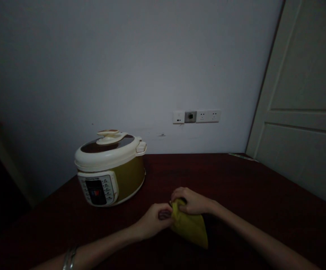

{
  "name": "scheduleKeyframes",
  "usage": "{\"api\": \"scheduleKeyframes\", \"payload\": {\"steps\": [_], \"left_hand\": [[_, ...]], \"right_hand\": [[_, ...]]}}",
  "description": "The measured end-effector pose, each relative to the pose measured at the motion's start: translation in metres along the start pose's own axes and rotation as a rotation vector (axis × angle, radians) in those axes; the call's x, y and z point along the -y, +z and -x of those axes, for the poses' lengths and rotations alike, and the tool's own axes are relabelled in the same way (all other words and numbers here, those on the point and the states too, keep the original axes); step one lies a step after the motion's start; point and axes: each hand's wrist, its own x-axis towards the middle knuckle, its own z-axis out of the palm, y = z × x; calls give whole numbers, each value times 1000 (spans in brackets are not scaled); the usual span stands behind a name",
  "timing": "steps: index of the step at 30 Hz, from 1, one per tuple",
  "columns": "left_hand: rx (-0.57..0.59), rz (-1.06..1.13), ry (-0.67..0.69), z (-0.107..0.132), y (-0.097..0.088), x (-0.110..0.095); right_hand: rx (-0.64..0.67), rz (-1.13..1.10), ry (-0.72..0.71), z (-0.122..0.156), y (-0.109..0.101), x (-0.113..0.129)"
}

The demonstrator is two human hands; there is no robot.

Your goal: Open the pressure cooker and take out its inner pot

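Note:
A yellow bag (190, 227) lies on the dark red table (250, 187) in front of me. My left hand (156, 219) is closed in a pinch at the bag's left top edge. My right hand (191, 200) is curled over the bag's top, fingers gripping its opening. Something small and dark shows between the two hands, too dim to name. An electric pressure cooker (110, 167), olive-gold with a cream lid and a front control panel, stands to the left behind my hands, lid shut.
A white wall rises behind the table, with a row of wall sockets (196, 116). A pale door (306, 112) is at the right. I wear a metal bracelet (69, 258) on my left wrist. The room is dim.

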Motion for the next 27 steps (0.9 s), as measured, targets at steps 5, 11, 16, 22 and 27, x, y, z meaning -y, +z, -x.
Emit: {"api": "scheduleKeyframes", "payload": {"steps": [5, 11, 16, 22, 27], "left_hand": [[101, -299, 113, 22, 4, -7], [-178, -338, -112, 23, 4, 8], [-190, -90, -105, 11, -1, 19], [-161, 246, 7, -11, -12, 16], [-163, 100, 32, -20, -13, -3]], "right_hand": [[-8, -165, -21, -1, -14, 5], [42, -402, 114, -2, -31, 6], [-62, -386, 129, -9, -24, 3], [-17, -607, 127, -16, -25, 5], [38, -615, 107, -11, -38, 14]]}}
